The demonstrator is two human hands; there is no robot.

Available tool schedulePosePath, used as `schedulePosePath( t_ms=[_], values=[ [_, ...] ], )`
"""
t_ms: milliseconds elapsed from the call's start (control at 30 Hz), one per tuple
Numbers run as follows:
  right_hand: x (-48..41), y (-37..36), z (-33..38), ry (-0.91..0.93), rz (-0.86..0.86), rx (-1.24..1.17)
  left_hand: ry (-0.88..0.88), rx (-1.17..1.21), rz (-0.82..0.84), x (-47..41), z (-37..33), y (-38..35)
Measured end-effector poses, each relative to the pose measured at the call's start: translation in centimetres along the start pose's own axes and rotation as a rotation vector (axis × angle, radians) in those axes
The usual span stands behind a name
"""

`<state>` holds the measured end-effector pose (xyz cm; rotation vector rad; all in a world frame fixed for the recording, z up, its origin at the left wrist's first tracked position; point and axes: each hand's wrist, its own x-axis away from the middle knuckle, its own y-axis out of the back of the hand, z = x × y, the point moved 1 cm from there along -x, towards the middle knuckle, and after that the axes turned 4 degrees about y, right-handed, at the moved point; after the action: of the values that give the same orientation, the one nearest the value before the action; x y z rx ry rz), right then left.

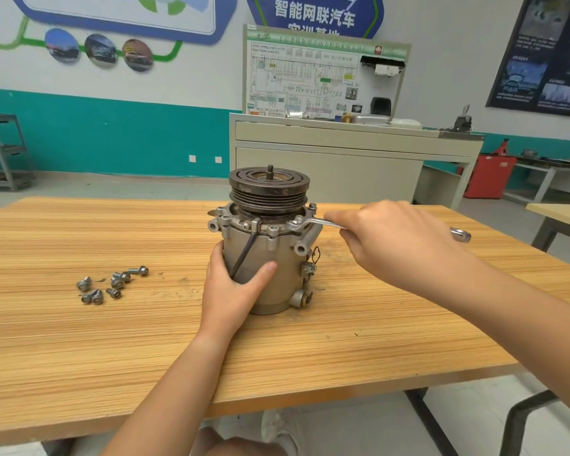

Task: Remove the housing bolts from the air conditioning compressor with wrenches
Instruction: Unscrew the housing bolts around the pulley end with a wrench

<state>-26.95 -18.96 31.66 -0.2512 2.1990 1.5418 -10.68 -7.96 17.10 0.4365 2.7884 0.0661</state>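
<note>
Compressor (267, 258) stands upright mid-worktop (79, 340), nearer the far edge, left hand (231, 291) wrapped around its body. Right hand (392, 245) fingers (339, 218) clamp the wrench (320, 222), apparently seated on a flange bolt (298, 220); keep it square, pull steadily, brace firmly.

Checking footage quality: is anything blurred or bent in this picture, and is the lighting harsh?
Head view: even light, soft shadows beside the compressor; the wide lens bows the table edge; the wrench end looks slightly soft; the loose bolts look sharp.
</note>
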Motion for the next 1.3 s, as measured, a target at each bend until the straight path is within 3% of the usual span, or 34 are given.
schedulePosePath(
  t_ms=[167,567,967,1067,1200,1300],
  values=[
    [-0.1,0.6,-0.7,-0.04,-0.071,0.109,0.002,0.003,-0.002,0.0,-0.1,-0.1],
    [-0.8,2.4,3.8,0.181,0.244,0.39,-0.003,-0.003,-0.011,0.2,-0.2,0.0],
    [-7.4,-1.2,-3.1,0.179,0.222,0.39,-0.018,0.009,-0.005,0.2,-0.1,0.0],
    [-7.8,-4.0,-2.8,0.225,0.172,0.331,-0.01,0.008,0.005,0.2,-0.1,0.0],
    [-7.1,-5.9,-3.6,0.188,-0.02,0.194,-0.015,-0.001,-0.001,0.1,-0.2,0.0],
    [-5.4,-4.8,-4.4,0.065,-0.277,-0.153,-0.012,0.002,0.003,0.1,0.0,0.0]
  ],
)
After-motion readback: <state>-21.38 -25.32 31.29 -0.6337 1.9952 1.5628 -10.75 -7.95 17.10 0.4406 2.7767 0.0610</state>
